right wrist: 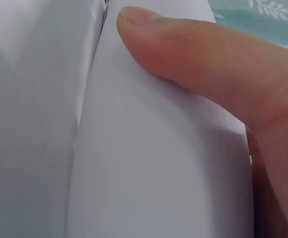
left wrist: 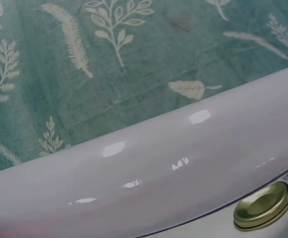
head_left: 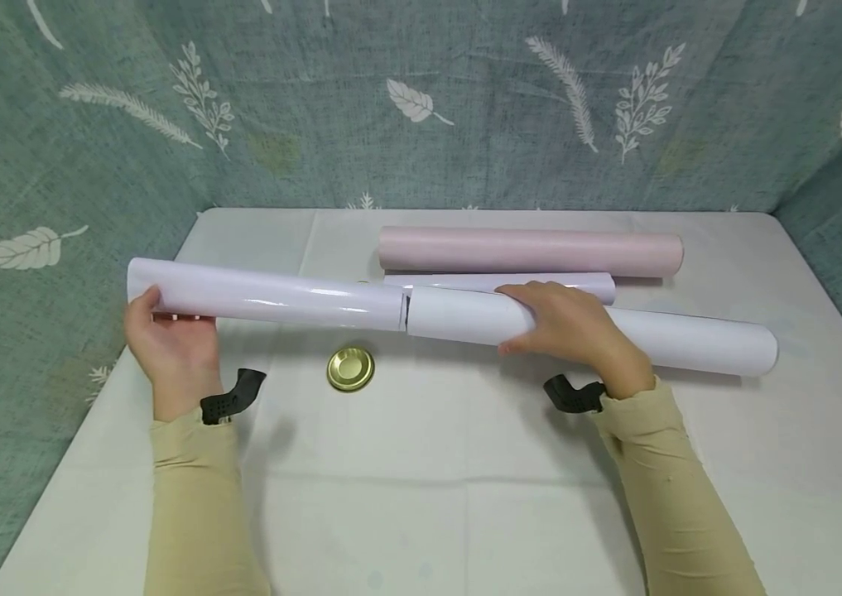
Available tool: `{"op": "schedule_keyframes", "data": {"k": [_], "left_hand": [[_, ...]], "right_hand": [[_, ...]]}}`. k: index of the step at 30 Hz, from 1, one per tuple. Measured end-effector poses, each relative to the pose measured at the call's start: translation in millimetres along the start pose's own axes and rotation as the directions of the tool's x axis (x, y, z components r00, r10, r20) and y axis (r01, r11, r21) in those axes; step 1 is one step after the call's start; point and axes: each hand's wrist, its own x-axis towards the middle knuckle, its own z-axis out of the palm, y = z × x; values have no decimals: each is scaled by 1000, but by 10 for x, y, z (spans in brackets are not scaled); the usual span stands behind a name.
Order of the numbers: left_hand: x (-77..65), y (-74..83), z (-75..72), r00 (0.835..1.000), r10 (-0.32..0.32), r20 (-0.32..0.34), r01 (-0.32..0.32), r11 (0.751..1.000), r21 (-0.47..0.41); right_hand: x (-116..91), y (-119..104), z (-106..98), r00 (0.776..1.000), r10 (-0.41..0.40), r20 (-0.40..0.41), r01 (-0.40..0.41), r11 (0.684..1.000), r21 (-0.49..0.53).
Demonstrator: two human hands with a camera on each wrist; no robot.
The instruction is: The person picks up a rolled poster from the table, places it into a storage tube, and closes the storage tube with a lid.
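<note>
A glossy white roll [head_left: 279, 296] is held near its left end by my left hand [head_left: 180, 352], the thumb curled over it and the fingers under it. My right hand [head_left: 570, 323] grips a matte white roll [head_left: 689, 338] from above, around its left half. The two rolls meet end to end near the middle; whether one sits inside the other I cannot tell. In the left wrist view the glossy roll [left wrist: 134, 173] fills the lower part. The right wrist view has the thumb [right wrist: 183, 47] lying across the matte roll [right wrist: 144, 148].
Behind lie a pink roll [head_left: 525, 251] and another glossy white roll [head_left: 584, 285], partly hidden. A round gold lid [head_left: 350, 368] lies in front of the held glossy roll. The white-covered table [head_left: 421, 513] is bordered by green leaf-patterned cloth [head_left: 465, 99] at the back and sides.
</note>
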Motion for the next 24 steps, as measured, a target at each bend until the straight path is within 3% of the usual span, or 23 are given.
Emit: {"op": "schedule_keyframes", "data": {"k": [7, 15, 18, 24], "left_hand": [[8, -90, -38, 1000, -27, 4, 27, 999, -25], [-3, -158, -106, 990, -141, 12, 142, 988, -61], [1, -207, -117, 980, -192, 41, 195, 979, -61], [-5, -320, -109, 945, -310, 104, 314, 949, -20]], "right_hand": [[8, 10, 15, 1000, 8, 11, -8, 1000, -9], [2, -14, -27, 999, 0, -33, -1, 1000, -16], [-2, -25, -32, 999, 2, -33, -2, 1000, -9], [-7, -57, -28, 998, -5, -61, 5, 1000, 2]]}}
